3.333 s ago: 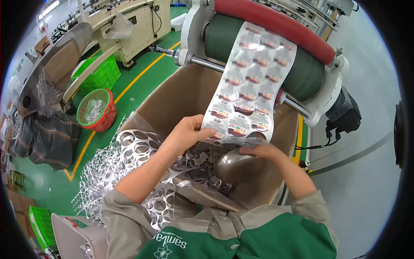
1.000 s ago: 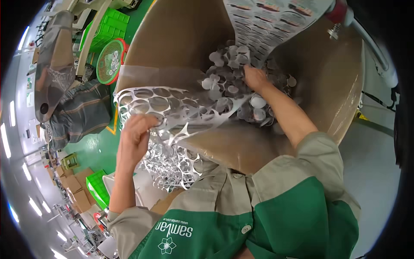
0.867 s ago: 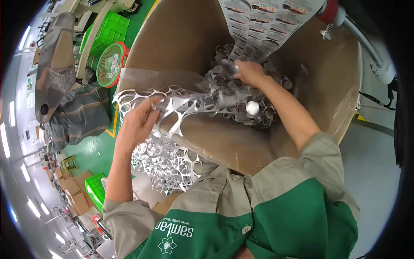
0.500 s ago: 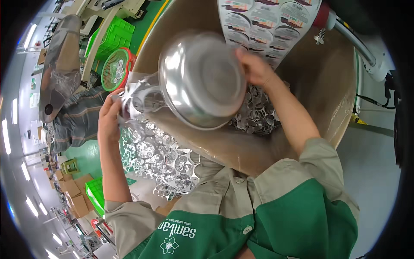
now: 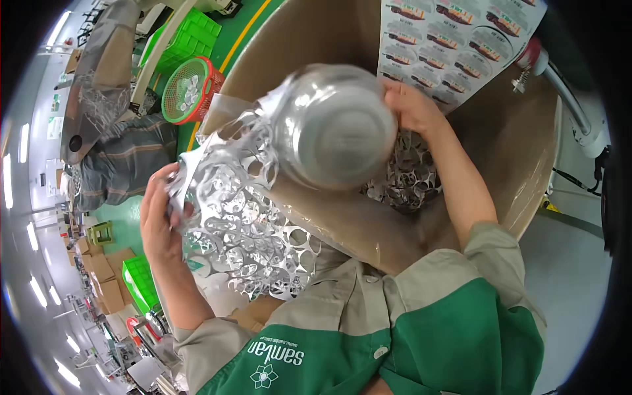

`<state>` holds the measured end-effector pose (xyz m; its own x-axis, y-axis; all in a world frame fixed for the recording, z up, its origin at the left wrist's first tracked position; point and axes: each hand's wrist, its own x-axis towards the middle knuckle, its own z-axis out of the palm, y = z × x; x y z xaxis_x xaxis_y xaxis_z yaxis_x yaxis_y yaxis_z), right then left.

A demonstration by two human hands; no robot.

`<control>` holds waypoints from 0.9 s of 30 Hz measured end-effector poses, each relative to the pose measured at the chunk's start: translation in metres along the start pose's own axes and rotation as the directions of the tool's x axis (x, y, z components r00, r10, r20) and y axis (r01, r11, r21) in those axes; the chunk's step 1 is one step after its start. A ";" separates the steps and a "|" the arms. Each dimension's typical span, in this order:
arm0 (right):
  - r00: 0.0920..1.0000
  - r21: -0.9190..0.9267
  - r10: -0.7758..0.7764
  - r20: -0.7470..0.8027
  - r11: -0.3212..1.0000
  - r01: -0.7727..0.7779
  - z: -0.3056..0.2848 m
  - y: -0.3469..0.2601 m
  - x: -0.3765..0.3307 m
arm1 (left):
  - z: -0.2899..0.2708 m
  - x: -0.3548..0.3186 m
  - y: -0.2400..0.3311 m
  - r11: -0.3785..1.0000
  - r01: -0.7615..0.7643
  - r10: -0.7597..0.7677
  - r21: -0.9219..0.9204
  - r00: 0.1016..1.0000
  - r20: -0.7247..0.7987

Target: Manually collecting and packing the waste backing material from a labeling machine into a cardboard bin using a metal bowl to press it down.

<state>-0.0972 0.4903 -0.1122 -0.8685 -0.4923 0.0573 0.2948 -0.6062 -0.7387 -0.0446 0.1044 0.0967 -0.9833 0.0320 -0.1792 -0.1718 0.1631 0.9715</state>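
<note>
I'm holding one metal bowl up in my right hand, my grip clamped on its rim at the right side, so the bowl is sitting just left of my fingers and tipping over the near wall of one big cardboard box. The bowl is blurring, so I cannot tell what is inside it. My left hand is clenching the left edge of one punched-out foil sheet, a silvery web full of round holes; it is draping from my grip across to the box wall and passing under the bowl, touching it. Down in the box, below my right wrist, one heap of foil scrap is lying against the wall. Above my right hand, one printed strip of round lids is hanging into the box from the top edge. Off to the left on the green floor, one red basket is standing beside one green crate, well apart from both hands.
</note>
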 end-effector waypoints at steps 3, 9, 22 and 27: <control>0.973 0.281 0.052 -0.224 0.959 0.014 -0.013 0.039 0.005 | -0.022 -0.026 -0.005 0.835 -0.394 0.453 0.383 0.888 -0.076; 0.615 -0.614 0.136 -0.777 -0.384 -0.690 -0.092 0.153 -0.073 | -0.140 -0.076 0.005 0.738 -0.402 0.413 -0.542 0.904 -0.108; 0.954 -0.846 0.165 -0.251 0.442 -0.299 0.052 -0.048 0.000 | 0.049 0.022 -0.038 0.319 -0.509 0.262 0.799 0.858 0.442; 0.985 0.107 -0.166 0.036 0.981 0.161 0.052 -0.061 0.008 | 0.059 0.034 -0.028 0.357 -0.621 0.040 0.698 0.756 0.653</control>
<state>-0.1017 0.4910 -0.0314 -0.8904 -0.4071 0.2034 0.1919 -0.7412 -0.6433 -0.0696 0.1588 0.0548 -0.7112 0.6746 -0.1978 0.5916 0.7263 0.3501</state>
